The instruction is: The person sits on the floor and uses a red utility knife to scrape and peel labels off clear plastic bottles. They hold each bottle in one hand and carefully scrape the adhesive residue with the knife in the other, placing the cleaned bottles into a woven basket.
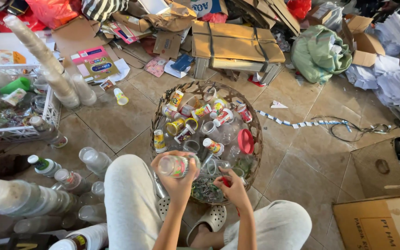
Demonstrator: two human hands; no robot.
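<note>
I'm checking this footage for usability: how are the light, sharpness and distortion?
Head view: soft, even daylight with faint shadows; wide-angle bending at the edges; the left hand holding the clear bottle is sharp, as is the woven basket; white paper at top right looks washed out.

Bare-armed person in pale grey trousers and clog sandals

Seen from above: loose light grey trousers [130, 203] of soft, faintly speckled fabric, covering both legs past the knee, with no visible pockets, seams or prints. Both forearms uncovered, without sleeves, watch or bracelet; left hand [178, 178] and right hand [233, 187] without gloves or rings. On the feet, off-white moulded clog sandals [209, 221] with rows of round ventilation holes across the top, slightly scuffed and greyed.
</note>
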